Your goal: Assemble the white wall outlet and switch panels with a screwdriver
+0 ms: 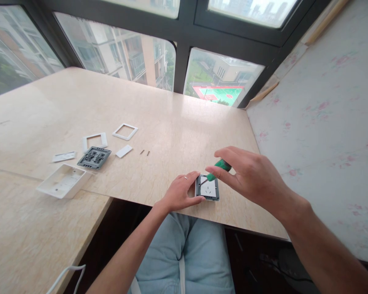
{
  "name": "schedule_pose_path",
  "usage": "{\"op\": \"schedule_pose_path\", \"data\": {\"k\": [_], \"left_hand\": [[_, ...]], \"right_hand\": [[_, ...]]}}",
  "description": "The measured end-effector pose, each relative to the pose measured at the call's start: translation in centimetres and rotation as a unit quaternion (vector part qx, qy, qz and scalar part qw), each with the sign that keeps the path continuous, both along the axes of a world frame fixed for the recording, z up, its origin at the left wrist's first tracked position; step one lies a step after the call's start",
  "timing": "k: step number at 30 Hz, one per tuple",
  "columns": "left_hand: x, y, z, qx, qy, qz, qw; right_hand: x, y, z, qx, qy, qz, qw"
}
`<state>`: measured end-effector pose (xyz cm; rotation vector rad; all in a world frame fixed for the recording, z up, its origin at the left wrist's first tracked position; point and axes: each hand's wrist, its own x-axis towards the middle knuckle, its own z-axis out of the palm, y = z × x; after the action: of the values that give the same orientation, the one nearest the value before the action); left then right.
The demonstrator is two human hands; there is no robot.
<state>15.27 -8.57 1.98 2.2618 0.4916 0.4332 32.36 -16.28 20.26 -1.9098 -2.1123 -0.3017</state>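
Observation:
A wall socket (208, 188) with a white face and dark grey frame lies near the front edge of the stone-patterned counter. My left hand (182, 191), a ring on one finger, grips the socket's left side between thumb and fingers. In my right hand (245, 169) is a screwdriver (215, 173) with a green and black handle, held tilted above the socket. Its shaft slants down to the left, and the tip meets the left part of the socket, at or close to a screw hole. Whether the tip sits in a screw I cannot tell.
On the left lie a white mounting box (63, 181), a grey switch module (94, 157), white frames (125, 131) and white cover plates (124, 151). Two screws (145, 152) lie mid-counter. Windows rise behind; a flowered wall (322, 134) stands at right. A white cable (69, 271) hangs at lower left.

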Motion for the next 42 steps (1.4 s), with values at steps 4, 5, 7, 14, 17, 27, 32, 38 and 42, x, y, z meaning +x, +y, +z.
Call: {"op": "schedule_pose_path", "data": {"k": [4,5,7,14,17,27,32,38,42], "left_hand": [[0.0,0.0,0.1,-0.009,-0.001,0.002,1.000],[-0.1,0.0,0.1,-0.012,-0.001,0.001,1.000],[-0.1,0.0,0.2,-0.015,-0.001,-0.001,1.000],[-0.1,-0.1,-0.2,-0.002,0.010,0.011,1.000],[-0.1,-0.1,-0.3,-0.001,0.006,0.009,1.000],[-0.2,0.0,-0.3,-0.006,-0.002,0.011,1.000],[-0.2,-0.1,-0.5,0.002,0.001,0.016,1.000],[-0.1,0.0,-0.6,0.005,-0.008,0.013,1.000],[-0.1,-0.1,-0.6,0.005,-0.010,0.014,1.000]], "right_hand": [[0.0,-0.3,-0.9,-0.068,0.181,0.071,0.979],[0.0,-0.5,-1.1,-0.085,0.231,0.083,0.966],[0.2,-0.8,-1.5,-0.113,0.306,0.083,0.942],[1.1,-1.7,-0.9,-0.186,0.362,0.068,0.911],[1.2,-1.6,-1.0,-0.177,0.355,0.063,0.916],[0.9,-0.9,-2.4,0.000,0.124,-0.002,0.992],[1.1,-1.5,-1.7,-0.131,0.288,0.060,0.947],[1.0,-1.6,-1.3,-0.176,0.345,0.043,0.921],[0.9,-1.3,-1.3,-0.144,0.338,0.020,0.930]]}}
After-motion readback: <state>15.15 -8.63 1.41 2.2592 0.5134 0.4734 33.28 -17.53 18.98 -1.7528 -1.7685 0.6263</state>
